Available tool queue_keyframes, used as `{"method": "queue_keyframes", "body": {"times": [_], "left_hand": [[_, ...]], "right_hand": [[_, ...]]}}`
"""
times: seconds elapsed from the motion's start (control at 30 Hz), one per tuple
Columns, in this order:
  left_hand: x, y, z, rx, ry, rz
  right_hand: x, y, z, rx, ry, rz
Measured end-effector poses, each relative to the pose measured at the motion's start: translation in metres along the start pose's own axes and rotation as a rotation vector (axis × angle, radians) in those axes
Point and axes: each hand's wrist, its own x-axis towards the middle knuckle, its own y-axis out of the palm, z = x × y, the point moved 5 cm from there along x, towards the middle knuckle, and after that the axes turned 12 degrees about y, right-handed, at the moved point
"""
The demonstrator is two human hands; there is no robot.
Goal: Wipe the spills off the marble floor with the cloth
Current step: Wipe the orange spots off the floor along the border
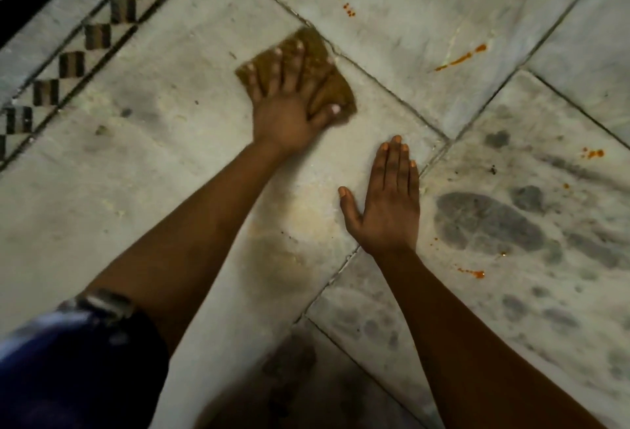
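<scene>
Still plenty to do I'd say: the slab under the hands looks clean, but orange spills dot the marble floor up ahead and off to the right. The left hand presses the brown cloth flat with spread fingers beside the slab joint. The right hand rests open on bare marble.

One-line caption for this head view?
Left hand presses a brown cloth flat on the marble floor; right hand braces nearby, orange spills remaining.

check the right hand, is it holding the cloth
No, the right hand lies flat on bare marble floor; the left hand presses the cloth.
</scene>
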Motion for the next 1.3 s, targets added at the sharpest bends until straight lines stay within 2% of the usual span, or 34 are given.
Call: {"method": "queue_keyframes", "body": {"times": [0.1,0.17,0.23,0.37,0.43,0.5,0.57,0.63,0.73,0.8,0.83,0.9,0.97,1.03,1.13,1.3], "left_hand": [[-0.058,0.011,-0.016,0.064,0.202,-0.009],[-0.095,0.014,0.007,0.074,0.221,0.016],[-0.108,0.007,0.047,0.052,0.123,0.013],[-0.069,-0.013,0.125,-0.010,-0.270,-0.025],[-0.029,-0.023,0.137,-0.072,-0.411,-0.052],[0.006,-0.026,0.119,-0.101,-0.447,-0.058],[0.020,-0.017,0.078,-0.071,-0.320,-0.050],[-0.002,-0.004,0.031,-0.023,-0.083,-0.052],[-0.088,0.013,-0.004,-0.009,0.178,-0.017],[-0.146,0.020,0.008,-0.010,0.219,0.036],[-0.167,0.020,0.026,-0.001,0.187,0.036],[-0.184,0.013,0.076,0.013,-0.010,0.001],[-0.169,0.002,0.123,-0.001,-0.293,-0.021],[-0.133,-0.009,0.147,-0.039,-0.471,-0.055],[-0.086,-0.015,0.133,-0.056,-0.491,-0.108],[-0.111,-0.006,0.070,-0.079,-0.261,-0.163]], "right_hand": [[0.000,0.000,0.001,-0.002,-0.002,-0.001],[0.000,0.000,0.001,-0.001,-0.003,-0.005],[0.001,-0.001,0.001,0.006,0.001,-0.008],[0.000,0.000,0.000,0.000,0.004,-0.008],[0.000,0.001,0.000,-0.008,0.006,-0.009],[0.000,0.001,-0.001,-0.015,0.007,-0.010],[0.000,0.001,-0.001,-0.018,0.004,-0.009],[0.001,0.000,0.000,-0.018,0.000,-0.011],[0.000,0.002,0.000,-0.022,-0.003,-0.007],[0.000,0.002,0.000,-0.032,-0.005,-0.011],[0.000,0.002,0.000,-0.033,-0.006,-0.015],[0.000,0.002,-0.001,-0.017,-0.002,-0.021],[0.000,0.002,-0.001,-0.007,-0.002,-0.030],[-0.002,0.002,0.000,-0.008,-0.010,-0.033],[-0.001,0.001,0.000,0.003,-0.022,-0.045],[-0.003,0.000,0.001,0.007,-0.026,-0.034]]}}
